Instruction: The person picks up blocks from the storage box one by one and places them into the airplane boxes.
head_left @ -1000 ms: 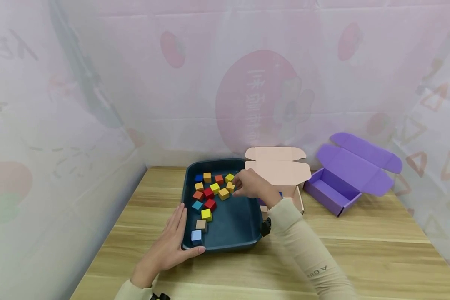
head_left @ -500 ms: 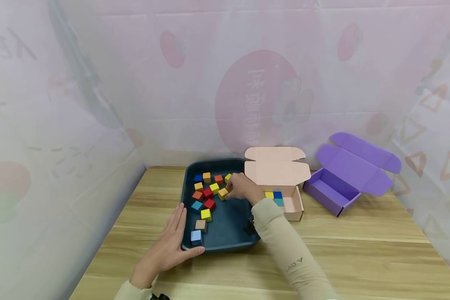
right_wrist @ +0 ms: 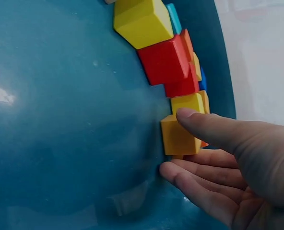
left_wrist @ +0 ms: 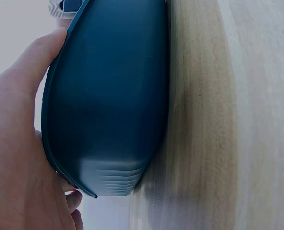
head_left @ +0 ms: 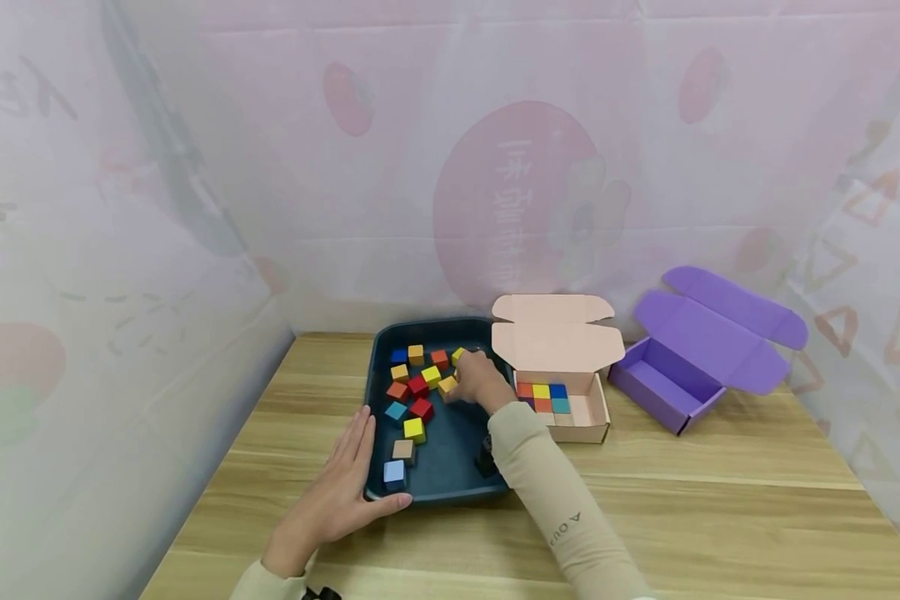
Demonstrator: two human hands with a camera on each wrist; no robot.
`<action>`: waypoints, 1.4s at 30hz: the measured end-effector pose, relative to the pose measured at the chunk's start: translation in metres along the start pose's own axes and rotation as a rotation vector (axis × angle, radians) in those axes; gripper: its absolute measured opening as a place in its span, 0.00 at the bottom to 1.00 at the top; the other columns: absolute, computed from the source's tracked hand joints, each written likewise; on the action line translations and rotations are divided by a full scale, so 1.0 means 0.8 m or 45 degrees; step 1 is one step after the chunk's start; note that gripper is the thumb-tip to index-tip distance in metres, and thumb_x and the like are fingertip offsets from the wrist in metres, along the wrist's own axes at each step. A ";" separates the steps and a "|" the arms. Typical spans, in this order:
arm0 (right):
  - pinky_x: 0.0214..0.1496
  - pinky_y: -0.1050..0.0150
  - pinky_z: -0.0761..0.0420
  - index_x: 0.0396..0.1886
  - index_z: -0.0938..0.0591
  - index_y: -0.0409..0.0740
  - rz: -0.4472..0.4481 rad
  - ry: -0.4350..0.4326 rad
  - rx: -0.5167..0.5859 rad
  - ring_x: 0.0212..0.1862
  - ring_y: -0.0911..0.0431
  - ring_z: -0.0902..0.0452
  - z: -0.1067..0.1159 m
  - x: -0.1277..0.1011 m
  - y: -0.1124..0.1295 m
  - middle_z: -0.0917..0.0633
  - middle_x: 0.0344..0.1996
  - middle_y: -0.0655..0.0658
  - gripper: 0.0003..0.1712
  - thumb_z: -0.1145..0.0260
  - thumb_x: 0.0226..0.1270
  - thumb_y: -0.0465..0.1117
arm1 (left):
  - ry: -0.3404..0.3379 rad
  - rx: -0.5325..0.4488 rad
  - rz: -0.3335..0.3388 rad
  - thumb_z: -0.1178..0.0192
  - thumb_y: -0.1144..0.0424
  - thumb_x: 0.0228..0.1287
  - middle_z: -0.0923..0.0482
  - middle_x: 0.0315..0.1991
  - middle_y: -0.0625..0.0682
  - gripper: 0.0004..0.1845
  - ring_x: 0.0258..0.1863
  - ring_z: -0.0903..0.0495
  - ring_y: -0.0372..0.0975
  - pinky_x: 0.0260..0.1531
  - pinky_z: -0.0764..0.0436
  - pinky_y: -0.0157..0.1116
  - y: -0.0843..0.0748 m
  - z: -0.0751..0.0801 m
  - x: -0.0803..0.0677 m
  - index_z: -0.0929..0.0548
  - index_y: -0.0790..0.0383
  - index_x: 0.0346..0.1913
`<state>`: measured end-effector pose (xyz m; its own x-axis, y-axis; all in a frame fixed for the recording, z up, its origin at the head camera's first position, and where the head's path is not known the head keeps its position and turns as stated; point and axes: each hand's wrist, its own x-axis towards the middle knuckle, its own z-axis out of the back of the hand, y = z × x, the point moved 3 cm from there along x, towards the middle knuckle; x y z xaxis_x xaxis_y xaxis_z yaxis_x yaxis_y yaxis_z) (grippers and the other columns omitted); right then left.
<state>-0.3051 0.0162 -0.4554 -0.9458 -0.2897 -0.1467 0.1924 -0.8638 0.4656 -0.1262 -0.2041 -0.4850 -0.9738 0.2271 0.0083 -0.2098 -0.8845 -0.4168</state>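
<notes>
My left hand (head_left: 339,483) rests against the near left corner of a dark blue tray (head_left: 457,498), its straight fingers along the left side and thumb on the front rim. In the left wrist view the tray's outer wall (left_wrist: 108,91) stands beside that hand (left_wrist: 22,143). Several coloured wooden cubes lie in the tray's left part, among them a red cube (head_left: 421,410) and a yellow cube (head_left: 414,430). My right hand (head_left: 482,379) is over the tray at an orange cube (right_wrist: 176,136). Thumb and fingers stand apart around it; a firm grip does not show.
Right of the tray stands an open peach box (head_left: 581,433) with several cubes packed in its left part and bare floor at its right. An open purple box (head_left: 663,408) stands farther right. A printed cloth (head_left: 390,208) hangs behind the wooden table (head_left: 720,517).
My right hand has moved left and slightly down toward the orange cubes, uncovering the cubes in the peach box. My left hand stays at the tray's corner.
</notes>
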 end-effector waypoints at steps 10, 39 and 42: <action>0.35 0.63 0.20 0.39 0.16 0.41 -0.004 -0.040 0.025 0.33 0.51 0.21 -0.003 0.000 0.001 0.20 0.31 0.43 0.17 0.21 0.65 0.48 | -0.018 -0.005 -0.008 0.36 0.23 0.57 0.67 0.89 0.57 0.70 0.87 0.58 0.56 0.82 0.48 0.64 -0.002 0.002 -0.002 0.59 0.61 0.87; 0.30 0.67 0.17 0.23 0.09 0.39 0.139 -0.173 -0.016 0.23 0.57 0.23 0.074 -0.067 -0.021 0.14 0.19 0.47 0.13 0.21 0.63 0.43 | -0.015 -0.005 -0.015 0.37 0.22 0.57 0.68 0.89 0.56 0.70 0.87 0.59 0.56 0.82 0.48 0.65 -0.005 0.000 -0.001 0.60 0.61 0.87; 0.32 0.66 0.14 0.27 0.08 0.38 0.131 -0.195 0.027 0.25 0.56 0.20 0.084 -0.080 -0.026 0.11 0.24 0.45 0.11 0.20 0.62 0.42 | -0.012 -0.005 -0.014 0.36 0.22 0.56 0.69 0.89 0.56 0.70 0.88 0.60 0.55 0.82 0.48 0.64 -0.006 0.000 0.000 0.59 0.61 0.87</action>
<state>-0.2666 0.0806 -0.3969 -0.9505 -0.3087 0.0365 0.2862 -0.8233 0.4901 -0.1250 -0.2002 -0.4830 -0.9722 0.2332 0.0214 -0.2204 -0.8802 -0.4202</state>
